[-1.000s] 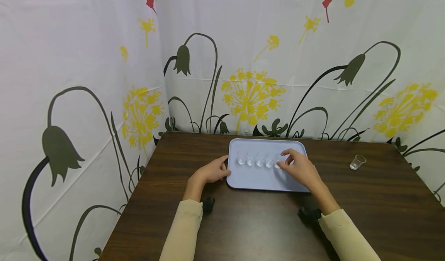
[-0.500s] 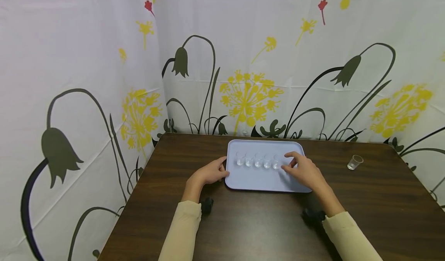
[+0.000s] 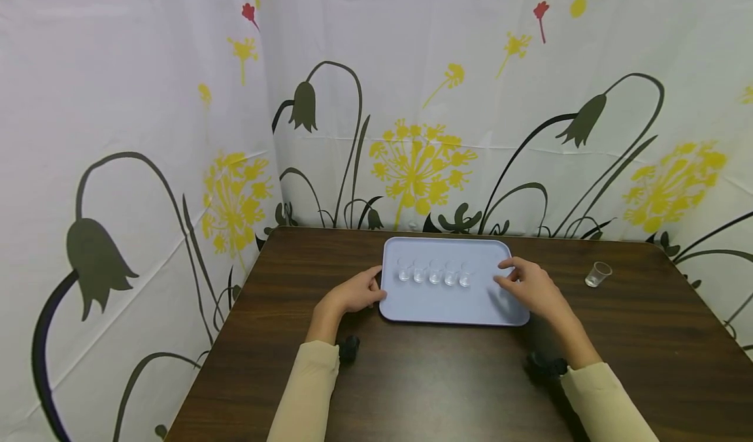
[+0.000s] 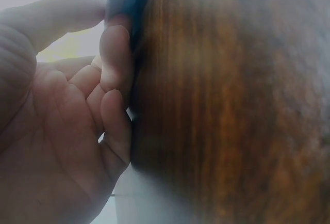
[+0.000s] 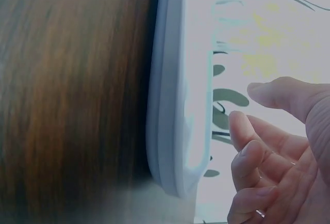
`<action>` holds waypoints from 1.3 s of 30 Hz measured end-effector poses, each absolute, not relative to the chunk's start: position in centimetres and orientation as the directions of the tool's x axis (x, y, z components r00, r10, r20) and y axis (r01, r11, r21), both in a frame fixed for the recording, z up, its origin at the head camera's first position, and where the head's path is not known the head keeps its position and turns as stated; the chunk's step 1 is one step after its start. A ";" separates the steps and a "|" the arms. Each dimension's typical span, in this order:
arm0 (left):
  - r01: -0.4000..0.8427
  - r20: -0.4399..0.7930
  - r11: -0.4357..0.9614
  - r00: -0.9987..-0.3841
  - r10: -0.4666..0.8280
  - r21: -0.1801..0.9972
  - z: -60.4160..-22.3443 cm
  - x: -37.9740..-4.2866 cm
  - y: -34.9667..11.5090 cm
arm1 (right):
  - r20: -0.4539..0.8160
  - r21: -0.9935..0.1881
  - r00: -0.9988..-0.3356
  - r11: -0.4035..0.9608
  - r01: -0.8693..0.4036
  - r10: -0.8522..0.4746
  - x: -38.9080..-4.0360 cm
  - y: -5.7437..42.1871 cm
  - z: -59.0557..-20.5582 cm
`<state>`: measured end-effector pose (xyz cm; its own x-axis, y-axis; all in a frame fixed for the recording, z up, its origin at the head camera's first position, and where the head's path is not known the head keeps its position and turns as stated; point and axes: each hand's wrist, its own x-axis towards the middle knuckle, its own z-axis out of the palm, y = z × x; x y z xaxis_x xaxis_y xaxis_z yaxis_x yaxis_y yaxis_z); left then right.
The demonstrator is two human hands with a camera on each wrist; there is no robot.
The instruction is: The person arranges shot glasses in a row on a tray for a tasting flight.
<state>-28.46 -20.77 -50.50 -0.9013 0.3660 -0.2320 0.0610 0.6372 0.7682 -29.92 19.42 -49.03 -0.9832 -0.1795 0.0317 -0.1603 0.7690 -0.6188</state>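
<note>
A pale blue tray (image 3: pixel 447 308) lies on the table and bears a row of several small clear shot glasses (image 3: pixel 435 276). My left hand (image 3: pixel 355 291) grips the tray's left edge. In the left wrist view its thumb (image 4: pixel 77 12) lies on the rim and the fingers (image 4: pixel 116 59) curl at the side below it. Over the tray's right end hovers my right hand (image 3: pixel 532 288), thumb and fingers apart, nothing between them. The right wrist view shows this hand (image 5: pixel 278 157) raised beside the tray's rim (image 5: pixel 167 95), its fingers loosely bent.
One more shot glass (image 3: pixel 598 274) stands by itself on the dark wood table (image 3: pixel 647 337), right of the tray. Behind the table hangs a white curtain (image 3: pixel 412 30) with a flower print.
My right hand has let go of the rightmost glass in the row and moved right, away from it. The left hand stays at the tray's edge.
</note>
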 end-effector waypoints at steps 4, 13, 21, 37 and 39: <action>0.061 -0.230 0.638 -0.902 0.364 0.768 -50.6 -28.5 -20.8 | 0.049 -0.625 -0.985 0.765 -0.158 -0.163 -29.8 20.0 -48.9; 0.061 -0.234 0.633 -0.899 0.371 0.772 -50.4 -28.5 -20.9 | 0.131 -0.632 -0.984 0.754 -0.179 -0.124 -30.1 23.0 -47.7; 0.062 -0.234 0.641 -0.901 0.366 0.765 -50.5 -28.5 -20.9 | 0.187 -0.645 -0.981 0.747 -0.162 -0.052 -29.7 26.4 -46.8; 0.040 -0.250 0.641 -0.901 0.354 0.766 -50.4 -28.4 -20.9 | 0.083 -0.609 -0.980 0.787 0.094 0.181 -28.8 30.7 -46.3; 0.039 -0.249 0.638 -0.902 0.354 0.769 -50.4 -28.4 -20.9 | 0.056 -0.606 -0.975 0.784 0.136 0.213 -28.8 31.5 -46.3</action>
<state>-28.40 -20.92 -50.40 -0.9016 0.3542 -0.2485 0.0386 0.6379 0.7692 -28.77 31.53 -46.28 -0.9754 0.2133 0.0562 0.1365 0.7839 -0.6057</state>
